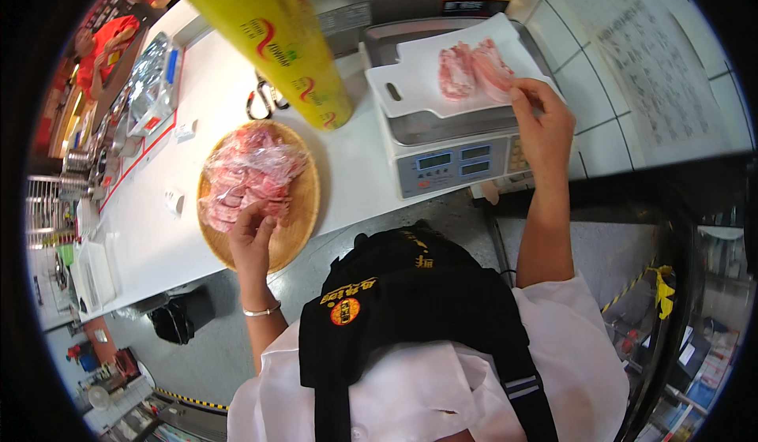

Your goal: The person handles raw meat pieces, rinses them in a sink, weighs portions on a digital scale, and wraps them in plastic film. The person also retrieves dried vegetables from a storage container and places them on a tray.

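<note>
My left hand [251, 238] reaches to the near edge of a pile of raw sliced meat [254, 190], its fingers curled against the slices. Whether it grips one is hard to see. Clear plastic film [260, 152] partly covers the pile, which lies on a round wooden plate [307, 205]. With thumb and fingers, my right hand [545, 119] pinches the lower end of a raw meat slice [491, 69]. Beside that slice lies another meat portion [456, 72]. Both rest on a white cutting board [414, 81], set on the steel pan of a digital scale [408, 178].
A large yellow roll of cling film [284, 45] stands between plate and scale. Black-handled scissors [260, 104] lie behind the plate on the white counter [361, 181]. A tiled wall [598, 140] bounds the right side. A person in red [106, 45] is at far left.
</note>
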The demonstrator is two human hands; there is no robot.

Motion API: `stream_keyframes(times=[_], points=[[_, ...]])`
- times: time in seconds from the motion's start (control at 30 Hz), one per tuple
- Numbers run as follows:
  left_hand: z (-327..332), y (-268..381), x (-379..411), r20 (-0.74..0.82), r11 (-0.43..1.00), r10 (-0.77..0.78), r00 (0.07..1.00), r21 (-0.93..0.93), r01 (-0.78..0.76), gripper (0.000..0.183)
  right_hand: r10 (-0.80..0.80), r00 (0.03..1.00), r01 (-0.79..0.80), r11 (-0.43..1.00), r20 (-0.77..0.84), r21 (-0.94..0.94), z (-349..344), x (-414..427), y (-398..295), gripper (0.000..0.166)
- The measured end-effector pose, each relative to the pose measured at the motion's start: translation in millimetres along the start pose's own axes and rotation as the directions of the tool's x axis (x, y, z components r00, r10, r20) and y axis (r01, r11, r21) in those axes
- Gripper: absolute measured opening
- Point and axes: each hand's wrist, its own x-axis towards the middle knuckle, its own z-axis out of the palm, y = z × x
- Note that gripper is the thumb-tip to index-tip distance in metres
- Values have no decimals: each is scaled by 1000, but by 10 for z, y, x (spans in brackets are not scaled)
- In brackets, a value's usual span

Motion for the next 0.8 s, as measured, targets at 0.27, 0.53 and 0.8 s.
stream_keyframes(times=[0.27,0.53,0.8], points=[[-383,-152,-84,-150,998,-40,988,48,48,24,-6,991,-16,986,-133,-167,30,164,158,12],[-216,-97,7,-103,998,-43,994,29,47,23,178,968,-170,984,176,-61,-87,583,580,17],[-141,-78,36,-30,996,-21,999,90,24,25,258,892,-251,966,371,-70,2,728,822,22]])
